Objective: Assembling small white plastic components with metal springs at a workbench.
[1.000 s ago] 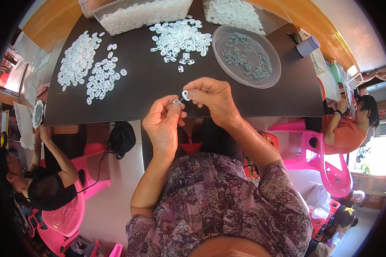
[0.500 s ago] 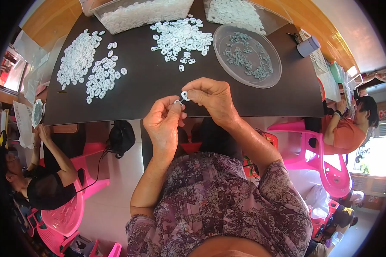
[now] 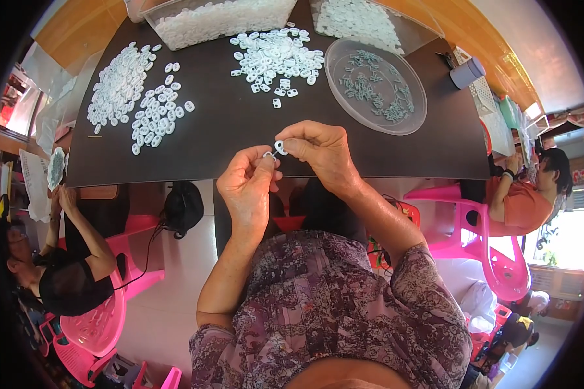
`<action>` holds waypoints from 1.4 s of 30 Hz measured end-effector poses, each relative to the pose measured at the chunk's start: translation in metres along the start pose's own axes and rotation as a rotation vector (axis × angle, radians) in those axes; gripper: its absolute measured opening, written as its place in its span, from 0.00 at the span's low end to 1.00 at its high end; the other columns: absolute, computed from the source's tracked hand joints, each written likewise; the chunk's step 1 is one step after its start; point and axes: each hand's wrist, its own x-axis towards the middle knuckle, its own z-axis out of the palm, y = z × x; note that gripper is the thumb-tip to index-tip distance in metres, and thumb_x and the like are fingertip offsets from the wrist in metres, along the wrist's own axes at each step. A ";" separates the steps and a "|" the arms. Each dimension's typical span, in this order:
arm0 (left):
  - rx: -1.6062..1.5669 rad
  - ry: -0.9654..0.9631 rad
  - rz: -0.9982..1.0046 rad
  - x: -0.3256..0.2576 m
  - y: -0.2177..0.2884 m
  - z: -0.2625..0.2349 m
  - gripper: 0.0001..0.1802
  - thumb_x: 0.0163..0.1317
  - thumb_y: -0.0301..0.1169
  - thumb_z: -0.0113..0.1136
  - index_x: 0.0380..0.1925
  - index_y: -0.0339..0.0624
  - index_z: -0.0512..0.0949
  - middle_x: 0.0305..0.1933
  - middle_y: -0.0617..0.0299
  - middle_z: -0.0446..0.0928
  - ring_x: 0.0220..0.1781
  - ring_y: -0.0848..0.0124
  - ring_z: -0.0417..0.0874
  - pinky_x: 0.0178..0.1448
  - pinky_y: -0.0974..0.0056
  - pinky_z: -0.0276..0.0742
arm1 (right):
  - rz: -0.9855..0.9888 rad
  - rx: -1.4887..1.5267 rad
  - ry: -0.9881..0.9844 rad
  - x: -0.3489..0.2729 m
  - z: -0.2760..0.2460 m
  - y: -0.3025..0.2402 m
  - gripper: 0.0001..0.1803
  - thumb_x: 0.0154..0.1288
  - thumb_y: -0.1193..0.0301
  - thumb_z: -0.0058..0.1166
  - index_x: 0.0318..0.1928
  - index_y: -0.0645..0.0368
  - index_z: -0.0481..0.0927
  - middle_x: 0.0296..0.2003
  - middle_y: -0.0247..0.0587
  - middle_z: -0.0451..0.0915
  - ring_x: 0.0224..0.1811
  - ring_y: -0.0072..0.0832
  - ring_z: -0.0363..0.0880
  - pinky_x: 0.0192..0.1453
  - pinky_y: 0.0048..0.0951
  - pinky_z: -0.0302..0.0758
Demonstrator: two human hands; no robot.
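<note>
Head view, looking down on a dark table [image 3: 240, 129]. Right hand [image 3: 321, 155] closed, thumb and forefinger pinching a small white ring-shaped part [image 3: 280, 147] just above the near table edge, near the middle. Left hand [image 3: 248, 188] closed too, fingertips pinched on something small and pale [image 3: 268, 155] just beside that part; too tiny to tell what. Both hands touching or nearly touching at the fingertips.

Compared with a second ago: hardly any change, hands in the same spot, same pinch, white part at the same place over the near edge.

Farther off on the table: loose heap of white parts [image 3: 276, 58] at far centre, two more spreads of white parts [image 3: 133, 97] at far left, round clear dish [image 3: 376, 87] with grey-green pieces at far right, clear tubs [image 3: 220, 19] of white parts at the far edge. Pink chairs [image 3: 493, 259] near left and right, with other people seated at either side.
</note>
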 end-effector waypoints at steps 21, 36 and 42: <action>0.008 0.004 -0.007 -0.001 -0.003 0.003 0.06 0.60 0.19 0.54 0.37 0.31 0.76 0.28 0.62 0.77 0.23 0.80 0.75 0.23 0.78 0.69 | -0.074 -0.068 0.009 -0.005 0.005 0.008 0.06 0.59 0.79 0.55 0.37 0.66 0.81 0.29 0.33 0.80 0.33 0.14 0.75 0.36 0.17 0.72; -0.057 -0.078 0.042 0.001 -0.010 0.001 0.12 0.60 0.21 0.55 0.44 0.28 0.74 0.29 0.57 0.78 0.25 0.75 0.78 0.24 0.74 0.73 | -0.032 -0.046 -0.002 -0.007 0.005 0.002 0.06 0.61 0.80 0.50 0.37 0.65 0.80 0.29 0.32 0.79 0.29 0.13 0.72 0.31 0.16 0.69; -0.071 -0.082 0.002 0.000 -0.007 0.004 0.12 0.60 0.20 0.55 0.45 0.30 0.74 0.30 0.60 0.77 0.25 0.78 0.76 0.26 0.76 0.72 | 0.014 -0.034 -0.038 -0.008 0.002 0.000 0.05 0.61 0.80 0.51 0.37 0.66 0.79 0.30 0.32 0.79 0.31 0.12 0.72 0.33 0.16 0.70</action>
